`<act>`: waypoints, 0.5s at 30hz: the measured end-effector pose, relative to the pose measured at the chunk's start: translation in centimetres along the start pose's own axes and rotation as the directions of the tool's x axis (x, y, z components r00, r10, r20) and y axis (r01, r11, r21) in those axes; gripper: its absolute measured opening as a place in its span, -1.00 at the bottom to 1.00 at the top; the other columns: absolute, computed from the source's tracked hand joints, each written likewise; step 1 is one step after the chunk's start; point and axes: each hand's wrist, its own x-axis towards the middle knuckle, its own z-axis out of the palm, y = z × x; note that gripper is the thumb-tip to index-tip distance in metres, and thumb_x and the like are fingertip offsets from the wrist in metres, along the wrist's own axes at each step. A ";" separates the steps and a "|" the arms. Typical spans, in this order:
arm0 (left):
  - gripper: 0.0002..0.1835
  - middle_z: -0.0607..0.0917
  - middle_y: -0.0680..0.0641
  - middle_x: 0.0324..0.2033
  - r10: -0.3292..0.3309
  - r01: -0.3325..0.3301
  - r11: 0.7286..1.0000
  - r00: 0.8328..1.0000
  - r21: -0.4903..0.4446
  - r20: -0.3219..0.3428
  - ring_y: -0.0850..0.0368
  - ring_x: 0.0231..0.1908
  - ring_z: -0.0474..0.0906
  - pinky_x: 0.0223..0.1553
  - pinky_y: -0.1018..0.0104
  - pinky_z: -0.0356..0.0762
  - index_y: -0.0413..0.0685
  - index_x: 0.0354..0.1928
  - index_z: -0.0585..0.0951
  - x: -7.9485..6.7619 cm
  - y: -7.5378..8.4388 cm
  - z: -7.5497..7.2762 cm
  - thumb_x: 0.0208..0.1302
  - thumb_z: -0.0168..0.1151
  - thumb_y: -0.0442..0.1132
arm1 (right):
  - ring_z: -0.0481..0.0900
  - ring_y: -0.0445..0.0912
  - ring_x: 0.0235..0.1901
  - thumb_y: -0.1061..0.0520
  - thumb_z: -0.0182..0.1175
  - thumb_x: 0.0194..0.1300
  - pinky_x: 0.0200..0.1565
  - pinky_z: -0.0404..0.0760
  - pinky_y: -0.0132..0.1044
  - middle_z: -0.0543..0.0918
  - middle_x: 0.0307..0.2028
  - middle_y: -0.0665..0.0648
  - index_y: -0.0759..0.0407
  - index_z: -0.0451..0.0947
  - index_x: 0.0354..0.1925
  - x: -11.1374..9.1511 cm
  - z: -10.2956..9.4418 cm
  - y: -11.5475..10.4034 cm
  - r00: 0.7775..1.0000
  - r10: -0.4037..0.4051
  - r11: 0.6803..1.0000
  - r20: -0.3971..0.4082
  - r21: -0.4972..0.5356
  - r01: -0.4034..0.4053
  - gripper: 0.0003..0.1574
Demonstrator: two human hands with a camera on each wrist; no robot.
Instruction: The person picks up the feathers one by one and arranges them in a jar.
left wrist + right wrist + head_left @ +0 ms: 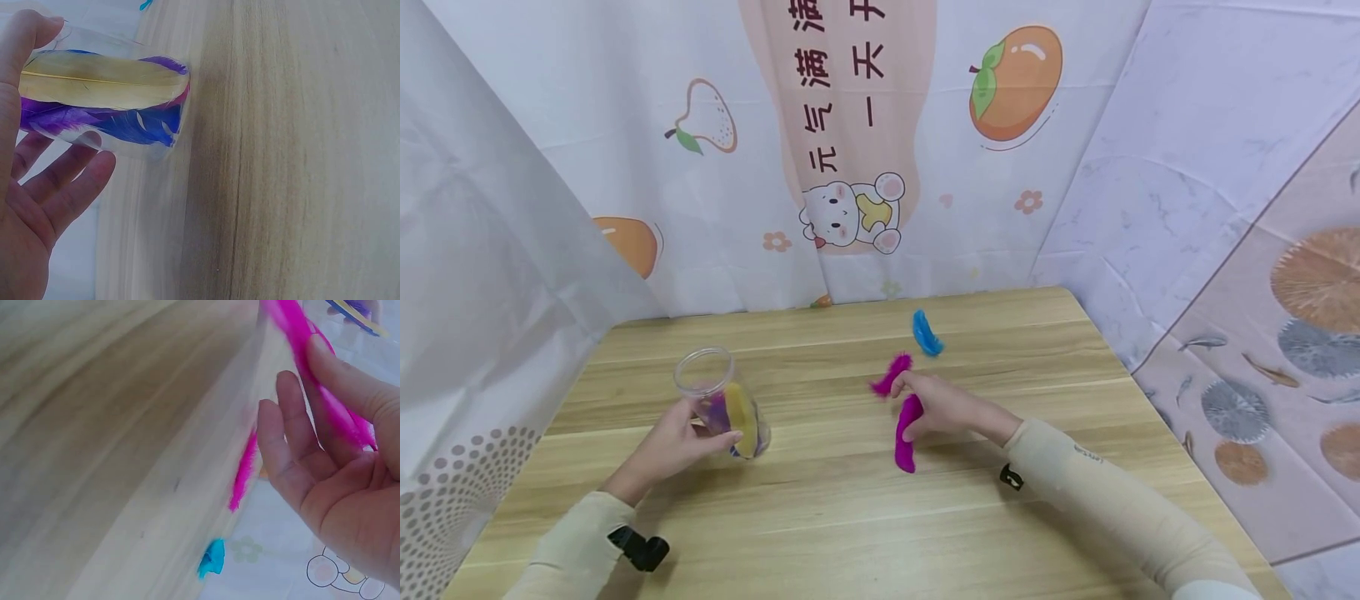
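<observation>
My left hand (666, 446) grips a clear plastic cup (703, 372), thumb on one side and fingers on the other. Inside it are feathers: a pale yellow feather (106, 78), a purple feather (56, 117), blue ones and a bit of pink. Between thumb and forefinger, my right hand (943, 406) pinches a magenta feather (906, 450); its other fingers are spread in the right wrist view. A second magenta feather (892, 375) lies just beyond those fingertips. Farther back on the table is a bright blue feather (927, 333).
The wooden table (820, 517) runs back to a printed curtain (730, 208) with fruit and a cartoon bear. More patterned cloth (1247, 350) hangs on the right. Black wrist straps (638, 548) show at both sleeves.
</observation>
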 end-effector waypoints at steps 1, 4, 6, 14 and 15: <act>-0.42 0.66 -0.18 -0.08 -0.004 0.004 1.000 1.000 0.001 0.000 0.11 -0.16 0.63 -0.23 0.27 0.72 -0.20 0.16 0.45 0.0 0.0 0.0 0.18 0.53 -0.27 | 0.63 -0.24 -0.33 0.23 0.55 0.12 -0.12 0.63 -0.29 0.64 -0.23 0.05 0.29 0.44 0.08 0.1 -0.1 0.0 1.000 -0.013 1.000 -0.002 0.002 0.013 -0.36; -0.40 0.65 -0.18 -0.07 -0.009 0.009 1.000 1.000 0.010 -0.003 0.11 -0.16 0.62 -0.23 0.28 0.72 -0.19 0.18 0.44 -0.1 0.0 0.0 0.17 0.53 -0.26 | 0.63 -0.20 -0.30 0.24 0.52 0.16 -0.14 0.64 -0.31 0.61 -0.18 0.09 0.28 0.44 0.02 0.4 -0.4 0.0 0.999 -0.047 0.999 -0.006 0.011 0.047 -0.45; -0.39 0.65 -0.18 -0.07 -0.010 0.010 1.000 1.000 0.015 -0.004 0.12 -0.17 0.62 -0.23 0.28 0.71 -0.19 0.20 0.43 -0.1 0.0 0.0 0.17 0.53 -0.26 | 0.61 -0.17 -0.26 0.25 0.50 0.18 -0.15 0.64 -0.30 0.58 -0.12 0.13 0.28 0.40 0.02 0.5 -0.6 0.0 0.998 -0.069 0.997 -0.010 0.024 0.069 -0.45; -0.43 0.65 -0.18 -0.12 0.006 -0.006 1.000 1.000 -0.004 0.000 0.11 -0.20 0.62 -0.24 0.27 0.72 -0.21 0.15 0.45 0.0 -0.2 0.0 0.17 0.53 -0.29 | 0.64 -0.06 -0.17 0.32 0.33 0.34 -0.13 0.66 -0.27 0.62 -0.05 0.26 0.36 0.23 0.15 1.0 -1.4 -0.8 0.993 -0.112 0.979 -0.032 0.171 0.116 -0.43; -0.43 0.65 -0.18 -0.12 0.010 -0.010 1.000 1.000 -0.006 0.000 0.11 -0.20 0.62 -0.24 0.27 0.72 -0.20 0.15 0.45 0.0 -0.3 0.0 0.17 0.53 -0.29 | 0.65 -0.06 -0.16 0.32 0.31 0.35 -0.14 0.66 -0.27 0.63 -0.05 0.25 0.37 0.22 0.15 1.1 -1.5 -0.9 0.993 -0.114 0.976 -0.036 0.185 0.118 -0.44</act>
